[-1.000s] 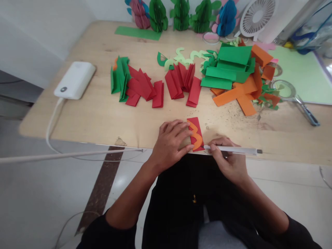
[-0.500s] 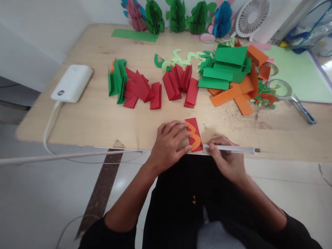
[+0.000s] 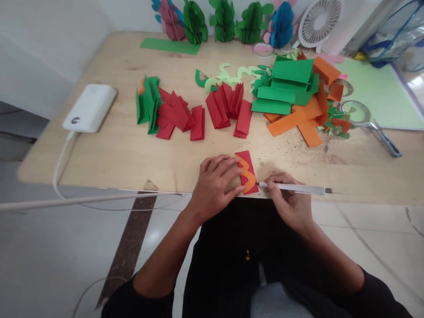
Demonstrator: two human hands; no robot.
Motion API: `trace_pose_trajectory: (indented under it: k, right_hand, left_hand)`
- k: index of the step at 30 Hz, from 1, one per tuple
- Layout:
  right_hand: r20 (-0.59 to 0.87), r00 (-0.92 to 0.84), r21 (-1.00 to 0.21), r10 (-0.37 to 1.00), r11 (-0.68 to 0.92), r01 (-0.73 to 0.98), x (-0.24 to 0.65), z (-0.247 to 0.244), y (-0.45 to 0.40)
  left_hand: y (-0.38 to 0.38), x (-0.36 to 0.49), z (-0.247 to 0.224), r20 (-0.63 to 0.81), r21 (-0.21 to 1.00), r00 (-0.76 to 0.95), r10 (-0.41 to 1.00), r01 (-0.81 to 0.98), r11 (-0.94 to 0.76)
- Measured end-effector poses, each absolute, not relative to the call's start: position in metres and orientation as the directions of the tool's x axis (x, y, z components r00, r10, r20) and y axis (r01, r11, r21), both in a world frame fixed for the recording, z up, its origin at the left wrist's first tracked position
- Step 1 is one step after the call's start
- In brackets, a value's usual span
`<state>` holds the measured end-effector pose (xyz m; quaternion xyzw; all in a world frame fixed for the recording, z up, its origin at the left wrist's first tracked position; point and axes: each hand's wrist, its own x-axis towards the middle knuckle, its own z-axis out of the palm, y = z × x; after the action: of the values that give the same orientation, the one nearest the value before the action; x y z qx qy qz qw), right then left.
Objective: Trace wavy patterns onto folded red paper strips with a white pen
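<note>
- Where the frame ends at the bottom, black clothing [image 3: 221, 251] and bare forearms.
- Left hand [image 3: 217, 181], centre of frame: palm down, fingers a little apart and slightly bent, fingertips pressing on an orange cutout [image 3: 249, 182]; nothing gripped.
- Right hand [image 3: 289, 194], right of centre: closed, thumb and fingers pinching a white pen [image 3: 311, 189]. Pen lies near level, tip at the cutout's lower right side; contact with paper too small to tell.
- Red paper piece [image 3: 245, 155] flat under the orange cutout, at the near edge of the desk [image 3: 115, 163], just below mid-frame; left part hidden by the fingers.
- White cable [image 3: 59, 163] at left, running up to a white power bank [image 3: 89, 108].
- Mid-frame row: green folded papers [image 3: 152, 104], left red folded papers [image 3: 175, 110] touching them, then a second red group [image 3: 228, 106].
- Right of that, orange strips [image 3: 286, 125], green folded stack [image 3: 293, 70], pale green curved scraps [image 3: 223, 70] to its left.
- Ring-ended tool [image 3: 386, 139] at right, kind unclear; pale green sheet [image 3: 374, 92] beyond.
- Far edge, top of frame: flat green strip [image 3: 169, 46], pink paper figure [image 3: 170, 22], three green ones, blue paper figure [image 3: 281, 26], white fan [image 3: 320, 24].
</note>
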<state>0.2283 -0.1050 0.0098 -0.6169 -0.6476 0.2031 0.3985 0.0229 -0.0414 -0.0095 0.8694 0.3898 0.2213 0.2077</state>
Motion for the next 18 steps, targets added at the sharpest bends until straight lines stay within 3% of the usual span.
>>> trace_pose_trajectory:
  k: [18]
  right_hand:
    - [0.288, 0.115, -0.762, 0.951, 0.155, 0.629, 0.2272, 0.0053, -0.1043]
  left_hand:
    - [-0.0408, 0.0229, -0.0121, 0.248, 0.527, 0.597, 0.763, 0.577, -0.624]
